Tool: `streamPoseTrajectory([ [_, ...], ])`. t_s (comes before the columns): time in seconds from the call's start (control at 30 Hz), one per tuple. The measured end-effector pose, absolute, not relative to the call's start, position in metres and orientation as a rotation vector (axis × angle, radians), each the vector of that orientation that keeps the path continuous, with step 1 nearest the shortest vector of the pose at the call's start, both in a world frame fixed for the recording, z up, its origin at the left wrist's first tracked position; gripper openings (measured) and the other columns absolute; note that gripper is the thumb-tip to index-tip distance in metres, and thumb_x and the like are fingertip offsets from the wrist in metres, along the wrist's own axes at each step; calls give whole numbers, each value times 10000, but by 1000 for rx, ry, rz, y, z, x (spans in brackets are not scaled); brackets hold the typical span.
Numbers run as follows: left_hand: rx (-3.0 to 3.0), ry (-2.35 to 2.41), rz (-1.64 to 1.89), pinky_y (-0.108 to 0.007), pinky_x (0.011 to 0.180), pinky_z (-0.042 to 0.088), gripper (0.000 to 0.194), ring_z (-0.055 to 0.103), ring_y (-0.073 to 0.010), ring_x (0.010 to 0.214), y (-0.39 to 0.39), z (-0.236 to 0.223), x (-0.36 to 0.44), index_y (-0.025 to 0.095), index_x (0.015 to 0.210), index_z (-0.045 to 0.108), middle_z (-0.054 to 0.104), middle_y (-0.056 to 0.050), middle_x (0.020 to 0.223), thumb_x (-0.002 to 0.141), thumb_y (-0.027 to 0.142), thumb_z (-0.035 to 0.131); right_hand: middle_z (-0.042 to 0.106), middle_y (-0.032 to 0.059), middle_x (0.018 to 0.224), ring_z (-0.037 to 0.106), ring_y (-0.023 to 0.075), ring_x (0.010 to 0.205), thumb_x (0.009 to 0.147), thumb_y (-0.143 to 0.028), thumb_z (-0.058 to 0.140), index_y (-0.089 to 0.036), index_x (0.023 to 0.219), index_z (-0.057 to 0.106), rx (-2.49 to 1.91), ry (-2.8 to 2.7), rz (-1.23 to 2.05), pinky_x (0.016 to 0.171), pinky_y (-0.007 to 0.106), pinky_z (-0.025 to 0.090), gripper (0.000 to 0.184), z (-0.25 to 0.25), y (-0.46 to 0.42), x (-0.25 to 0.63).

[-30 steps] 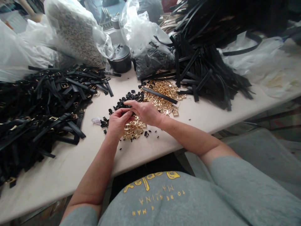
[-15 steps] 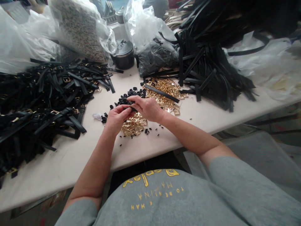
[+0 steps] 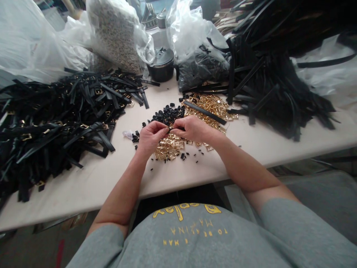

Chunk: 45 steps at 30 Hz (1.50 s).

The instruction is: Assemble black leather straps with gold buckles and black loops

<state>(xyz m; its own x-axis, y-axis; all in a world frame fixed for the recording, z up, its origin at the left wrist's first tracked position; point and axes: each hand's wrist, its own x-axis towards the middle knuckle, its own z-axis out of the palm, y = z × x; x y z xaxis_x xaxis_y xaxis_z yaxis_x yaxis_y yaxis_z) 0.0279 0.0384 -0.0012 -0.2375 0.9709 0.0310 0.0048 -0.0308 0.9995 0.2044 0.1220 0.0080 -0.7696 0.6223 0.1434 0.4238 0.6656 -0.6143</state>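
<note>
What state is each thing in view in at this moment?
left hand, pinching small black piece
right hand, pinching the same piece
gold buckles, loose in two heaps
black strap, lying across the farther heap
black bits, loose in a heap
left strap pile, heaped, buckles on straps
right strap pile, heaped
pot, lid on
clear bag, full of pale parts
</note>
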Motion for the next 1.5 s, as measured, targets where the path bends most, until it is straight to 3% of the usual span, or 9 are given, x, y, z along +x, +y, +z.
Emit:
streamPoseTrajectory([
  [0.27, 1094, 1408, 1407, -229, 575, 539, 242, 627, -134, 565, 40, 2, 27, 159, 753, 690, 666, -20, 656, 651, 288, 868, 604, 21, 757, 478, 126, 685, 930, -245, 582, -145, 880, 639, -711, -2533, 748, 642, 262, 296, 125, 7, 119, 207],
  [0.43, 1179, 1610, 1398, -216, 579, 500, 208, 615, -136, 602, 37, 11, -18, 164, 805, 708, 682, -38, 696, 690, 287, 831, 583, 22, 736, 456, 130, 664, 931, -257, 565, -157, 819, 606, -801, -2425, 651, 642, 279, 298, 156, 6, 127, 213],
  [0.63, 1607, 1902, 1015, -238, 573, 410, 82, 561, -155, 616, 23, 7, -46, 212, 769, 761, 689, -19, 707, 702, 250, 789, 584, 21, 738, 443, 129, 656, 919, -248, 577, -158, 799, 604, -898, -2353, 570, 645, 286, 298, 152, 7, 133, 216],
  [0.87, 2081, 1704, 688, -335, 781, 448, 172, 596, -234, 794, 21, 4, -2, 271, 931, 771, 698, -56, 898, 760, 288, 774, 610, 30, 770, 458, 140, 685, 935, -251, 564, -154, 848, 627, -989, -2383, 474, 656, 288, 276, 145, 7, 130, 213],
  [1.07, 2251, 1658, 565, -366, 781, 446, 18, 563, -254, 759, 41, -5, 15, 267, 762, 760, 650, -71, 787, 757, 251, 756, 639, 44, 814, 478, 147, 700, 955, -266, 551, -147, 879, 637, -1006, -2436, 453, 655, 296, 264, 166, 0, 131, 208],
  [1.2, 2253, 1684, 528, -361, 787, 457, 117, 583, -230, 757, 46, -6, 14, 248, 723, 746, 664, -65, 793, 823, 255, 684, 637, 45, 818, 472, 144, 699, 959, -269, 551, -144, 878, 635, -1012, -2424, 478, 652, 296, 257, 171, -1, 132, 209],
  [1.33, 1874, 1724, 869, -302, 688, 484, 128, 602, -174, 705, 47, -7, 10, 219, 807, 756, 691, -43, 815, 808, 339, 711, 602, 22, 765, 453, 126, 680, 937, -248, 585, -142, 828, 618, -980, -2311, 647, 647, 280, 272, 156, 2, 133, 211],
  [1.5, 861, 1409, 1382, -190, 556, 520, 347, 619, -112, 579, 57, -3, 20, 164, 720, 655, 668, -5, 681, 590, 362, 909, 540, -22, 669, 441, 98, 621, 910, -228, 605, -138, 766, 591, -831, -2103, 959, 625, 248, 303, 170, 5, 130, 210],
])
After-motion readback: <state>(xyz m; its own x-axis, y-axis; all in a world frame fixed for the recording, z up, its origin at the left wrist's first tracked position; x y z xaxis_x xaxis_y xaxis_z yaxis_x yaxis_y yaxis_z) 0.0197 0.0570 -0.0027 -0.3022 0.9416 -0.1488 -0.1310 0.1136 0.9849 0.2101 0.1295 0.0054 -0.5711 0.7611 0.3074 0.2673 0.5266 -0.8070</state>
